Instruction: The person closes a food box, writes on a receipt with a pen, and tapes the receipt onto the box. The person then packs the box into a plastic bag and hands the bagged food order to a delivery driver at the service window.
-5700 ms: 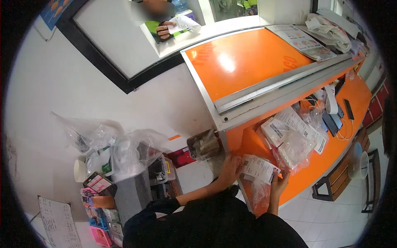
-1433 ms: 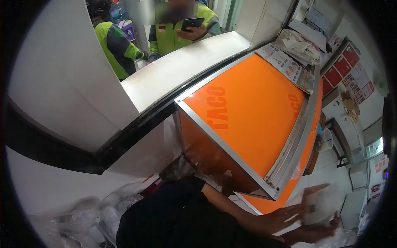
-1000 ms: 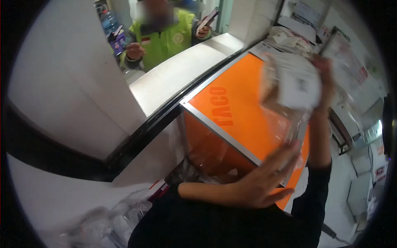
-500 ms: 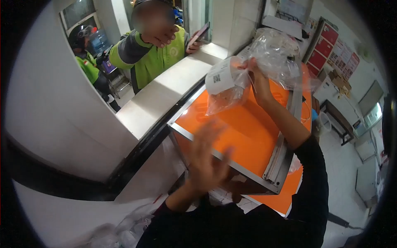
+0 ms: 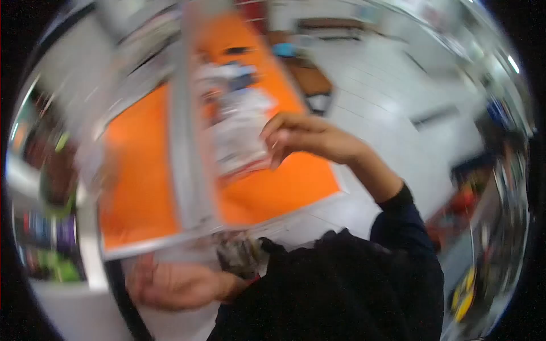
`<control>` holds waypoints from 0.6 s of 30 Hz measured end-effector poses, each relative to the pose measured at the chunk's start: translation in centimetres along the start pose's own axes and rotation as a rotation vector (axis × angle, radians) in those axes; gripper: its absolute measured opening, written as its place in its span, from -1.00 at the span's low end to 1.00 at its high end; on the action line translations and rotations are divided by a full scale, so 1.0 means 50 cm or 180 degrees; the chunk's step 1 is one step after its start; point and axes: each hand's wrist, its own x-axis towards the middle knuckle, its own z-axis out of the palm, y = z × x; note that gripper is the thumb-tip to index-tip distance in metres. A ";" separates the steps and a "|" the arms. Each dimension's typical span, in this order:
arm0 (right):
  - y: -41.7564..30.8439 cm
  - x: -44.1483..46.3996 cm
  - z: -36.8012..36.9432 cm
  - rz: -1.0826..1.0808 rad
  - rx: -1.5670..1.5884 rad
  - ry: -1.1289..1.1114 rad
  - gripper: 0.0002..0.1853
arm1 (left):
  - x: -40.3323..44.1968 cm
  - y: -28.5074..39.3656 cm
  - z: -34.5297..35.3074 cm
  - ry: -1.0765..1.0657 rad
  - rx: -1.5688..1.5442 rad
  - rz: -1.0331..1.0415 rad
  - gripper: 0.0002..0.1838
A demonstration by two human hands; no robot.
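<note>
The view is smeared by motion. My right hand (image 5: 313,139) hangs above the lower orange counter (image 5: 296,199), its fingers loosely bent with nothing visible in them. Just left of its fingertips lies a pile of white and clear plastic packages (image 5: 242,139), too blurred to name singly. My left hand (image 5: 176,284) is at the lower left, half curled and palm partly up, beside the front edge of the raised orange top (image 5: 139,187). I see nothing in it. On that top's left side is a blurry clear plastic bag (image 5: 96,162).
A grey metal strip (image 5: 190,148) divides the two orange surfaces. At the left, a person in green (image 5: 60,182) is beyond a white ledge (image 5: 94,250). A dark bench (image 5: 330,25) stands on the tiled floor (image 5: 369,96). Red and yellow items line the right.
My view has swung right and down. My right hand has let go of the labelled clear bag and is over the lower counter. My left hand has dropped to the lower left.
</note>
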 end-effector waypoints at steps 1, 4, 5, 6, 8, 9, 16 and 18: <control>0.021 -0.098 -0.032 0.0052 0.0257 0.0137 -0.70 | -0.039 0.047 0.050 0.0399 -0.0628 -0.0319 -0.75; 0.063 -0.386 -0.092 0.0354 0.0349 0.1043 -0.67 | -0.183 0.168 0.165 -0.0132 -0.2418 -0.0755 -0.71; 0.085 -0.477 -0.105 0.0360 0.0401 0.1384 -0.66 | -0.234 0.216 0.216 -0.0489 -0.2679 -0.0896 -0.72; 0.100 -0.565 -0.109 0.0309 0.0511 0.1773 -0.65 | -0.289 0.263 0.256 -0.0837 -0.2906 -0.1007 -0.73; 0.106 -0.716 -0.088 0.0323 0.0453 0.2561 -0.65 | -0.400 0.351 0.305 -0.1806 -0.3548 -0.1214 -0.76; 0.100 -0.781 -0.084 0.0400 0.0308 0.2854 -0.65 | -0.457 0.396 0.323 -0.2424 -0.3854 -0.1261 -0.78; 0.032 -0.831 0.042 -0.0430 -0.3221 0.5003 -0.65 | -0.635 0.677 0.443 -0.4388 -0.4902 -0.0139 -0.85; 0.100 -0.857 -0.018 -0.0316 -0.1186 0.4688 -0.65 | -0.667 0.677 0.403 -0.3518 -0.4560 0.0177 -0.85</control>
